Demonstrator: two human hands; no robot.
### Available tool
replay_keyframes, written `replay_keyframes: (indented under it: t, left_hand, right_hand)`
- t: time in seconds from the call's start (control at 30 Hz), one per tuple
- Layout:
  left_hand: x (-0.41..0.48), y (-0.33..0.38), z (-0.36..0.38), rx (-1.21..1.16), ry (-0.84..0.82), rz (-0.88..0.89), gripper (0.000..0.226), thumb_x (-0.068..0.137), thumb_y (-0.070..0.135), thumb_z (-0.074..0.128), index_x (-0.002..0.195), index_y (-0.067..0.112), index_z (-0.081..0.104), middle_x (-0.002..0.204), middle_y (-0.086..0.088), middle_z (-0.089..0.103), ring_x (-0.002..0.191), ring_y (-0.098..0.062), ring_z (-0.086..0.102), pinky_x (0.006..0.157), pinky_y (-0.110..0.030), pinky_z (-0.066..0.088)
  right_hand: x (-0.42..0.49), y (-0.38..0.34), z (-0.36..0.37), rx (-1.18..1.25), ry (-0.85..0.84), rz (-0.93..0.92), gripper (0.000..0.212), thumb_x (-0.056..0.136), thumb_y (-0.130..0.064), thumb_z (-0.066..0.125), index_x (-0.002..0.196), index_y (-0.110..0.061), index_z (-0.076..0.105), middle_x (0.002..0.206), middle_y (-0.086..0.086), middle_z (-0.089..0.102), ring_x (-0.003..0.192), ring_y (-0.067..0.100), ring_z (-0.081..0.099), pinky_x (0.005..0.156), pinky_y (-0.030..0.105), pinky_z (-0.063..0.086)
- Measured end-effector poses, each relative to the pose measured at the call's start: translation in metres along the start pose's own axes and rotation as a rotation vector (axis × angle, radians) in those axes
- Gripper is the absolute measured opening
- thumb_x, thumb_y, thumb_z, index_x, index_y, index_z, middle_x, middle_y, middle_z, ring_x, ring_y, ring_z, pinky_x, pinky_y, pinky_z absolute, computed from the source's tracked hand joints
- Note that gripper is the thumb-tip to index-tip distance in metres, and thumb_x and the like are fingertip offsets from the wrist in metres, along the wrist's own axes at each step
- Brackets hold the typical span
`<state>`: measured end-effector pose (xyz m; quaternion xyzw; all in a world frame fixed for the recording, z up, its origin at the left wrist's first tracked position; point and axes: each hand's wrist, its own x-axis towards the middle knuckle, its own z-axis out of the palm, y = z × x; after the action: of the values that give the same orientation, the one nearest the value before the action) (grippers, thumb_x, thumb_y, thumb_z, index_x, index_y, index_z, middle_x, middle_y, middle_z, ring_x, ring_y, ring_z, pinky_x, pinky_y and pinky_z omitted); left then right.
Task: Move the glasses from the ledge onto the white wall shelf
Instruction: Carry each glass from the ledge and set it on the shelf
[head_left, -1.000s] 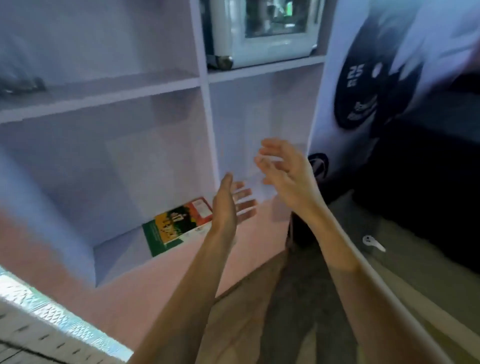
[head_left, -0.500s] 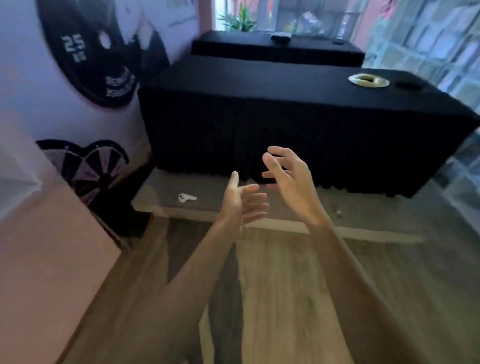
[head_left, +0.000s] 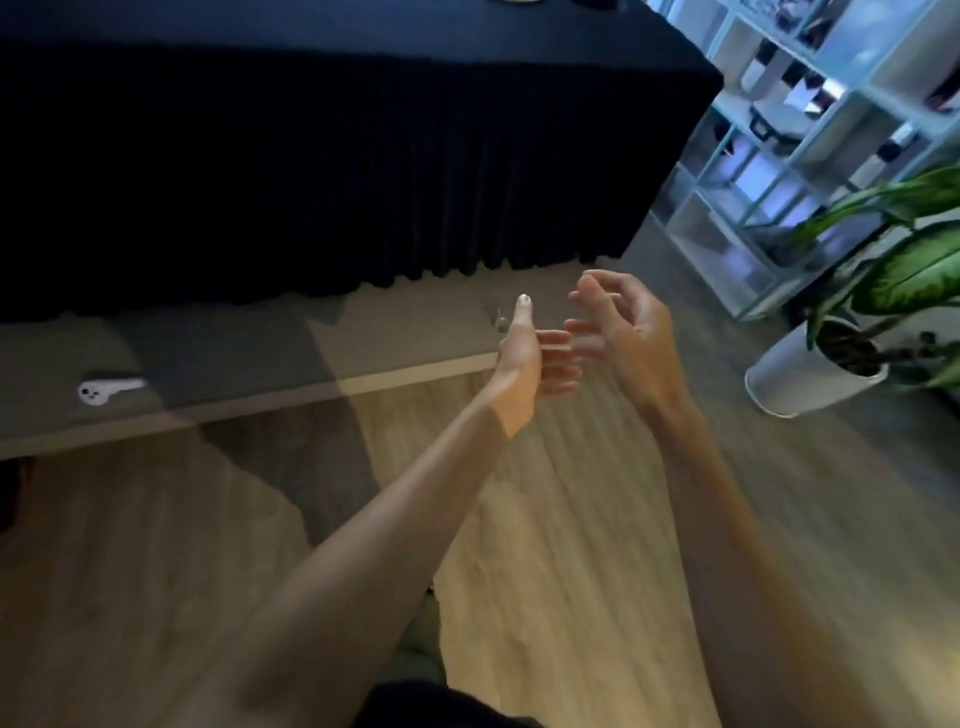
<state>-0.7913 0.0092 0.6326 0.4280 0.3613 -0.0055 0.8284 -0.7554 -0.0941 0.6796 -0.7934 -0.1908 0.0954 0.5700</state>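
Note:
My left hand and my right hand are held out in front of me above the wooden floor, palms facing each other, fingers spread and empty. No glasses show in this view. A white cube shelf unit stands at the far right, holding blurred dark items. The picture is blurred by motion.
A long table draped in black cloth fills the upper half, standing on a grey rug. A small white key-shaped object lies on the rug at left. A potted plant in a white pot stands at right.
The view has swung to the right, from the pink-white shelving past the black table to the plant and cube shelf. Both hands stay raised and empty.

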Motion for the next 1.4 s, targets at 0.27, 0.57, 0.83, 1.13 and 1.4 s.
replay_keyframes:
  t: [0.27, 0.57, 0.83, 1.13, 1.4]
  left_hand:
    - [0.115, 0.038, 0.045, 0.069, -0.01, -0.094, 0.076, 0.102, 0.064, 0.027, 0.118, 0.001, 0.066, 0.104, -0.021, 0.077, 0.084, -0.032, 0.075, 0.06, -0.034, 0.061]
    - [0.221, 0.072, 0.055, 0.107, 0.107, -0.125, 0.078, 0.103, 0.063, 0.022, 0.109, 0.001, 0.069, 0.103, -0.02, 0.077, 0.094, -0.033, 0.073, 0.074, -0.04, 0.061]
    - [0.342, 0.1, 0.093, 0.093, 0.303, -0.126, 0.082, 0.102, 0.066, 0.019, 0.103, 0.002, 0.07, 0.107, -0.019, 0.075, 0.093, -0.032, 0.073, 0.088, -0.045, 0.06]
    - [0.46, 0.106, 0.105, -0.091, 0.504, -0.221, 0.082, 0.1, 0.069, 0.018, 0.094, 0.005, 0.069, 0.097, -0.017, 0.073, 0.092, -0.032, 0.069, 0.074, -0.039, 0.056]
    - [0.554, 0.092, 0.061, -0.239, 0.538, -0.31, 0.072, 0.097, 0.071, 0.03, 0.128, 0.011, 0.056, 0.102, -0.014, 0.074, 0.084, -0.031, 0.075, 0.055, -0.035, 0.062]
  right_hand:
    - [0.118, 0.035, -0.005, 0.053, 0.056, 0.158, 0.026, 0.098, -0.043, 0.065, 0.118, -0.026, 0.066, 0.114, 0.0, 0.074, 0.092, 0.017, 0.079, 0.068, 0.03, 0.063]
    - [0.235, 0.097, 0.002, 0.096, -0.04, 0.236, 0.034, 0.097, -0.044, 0.066, 0.123, -0.023, 0.067, 0.112, -0.003, 0.074, 0.093, 0.019, 0.079, 0.082, 0.047, 0.066]
    - [0.373, 0.16, -0.006, 0.062, -0.189, 0.258, 0.042, 0.097, -0.044, 0.067, 0.129, -0.017, 0.066, 0.118, 0.001, 0.073, 0.102, 0.022, 0.076, 0.091, 0.053, 0.062]
    - [0.487, 0.232, 0.002, -0.109, -0.394, 0.295, 0.045, 0.096, -0.043, 0.069, 0.132, -0.017, 0.065, 0.115, -0.007, 0.072, 0.11, 0.013, 0.069, 0.093, 0.047, 0.061]
    - [0.543, 0.317, 0.054, -0.225, -0.504, 0.397, 0.062, 0.079, -0.033, 0.086, 0.135, -0.024, 0.061, 0.11, -0.021, 0.068, 0.1, 0.004, 0.072, 0.087, 0.03, 0.06]
